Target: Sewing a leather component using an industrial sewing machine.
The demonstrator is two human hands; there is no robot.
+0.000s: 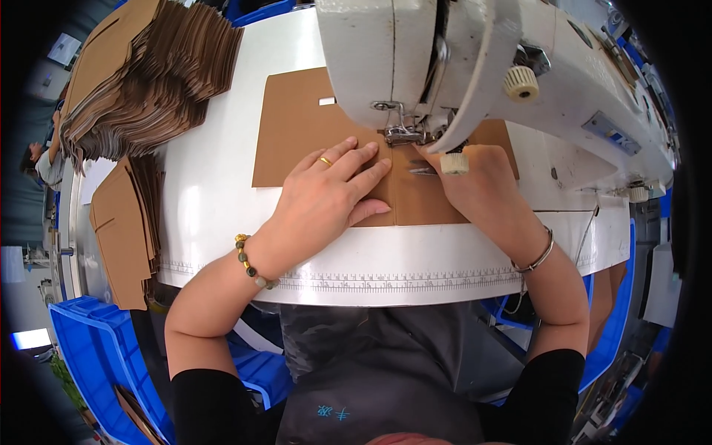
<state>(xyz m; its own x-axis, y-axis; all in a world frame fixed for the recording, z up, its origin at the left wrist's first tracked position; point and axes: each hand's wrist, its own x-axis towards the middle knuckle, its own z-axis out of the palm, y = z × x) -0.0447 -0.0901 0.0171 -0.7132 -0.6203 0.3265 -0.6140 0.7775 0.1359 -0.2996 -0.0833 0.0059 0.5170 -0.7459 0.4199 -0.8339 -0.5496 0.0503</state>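
- Nearest the body, a ruler strip [386,280] is seen along the front edge of the white table [215,200], with a blue bin [96,348] low to the left.
- The left hand [330,194] is laid flat, fingers spread and pointing right and away, pressed on the brown card [297,133] — nothing is gripped.
- The right hand [478,185] is rested on the same card just right of the fold line; its fingers are curled toward the presser foot [404,135], and whether anything is pinched cannot be told.
- The card lies under both hands, its long axis running left to right, its far middle edge tucked beneath the foot; the right hand is the nearer to the needle — the left just beside.
- Behind, the sewing machine [475,67] is stood over the card.
- Farthest left, stacks of folded card [148,74] are piled.
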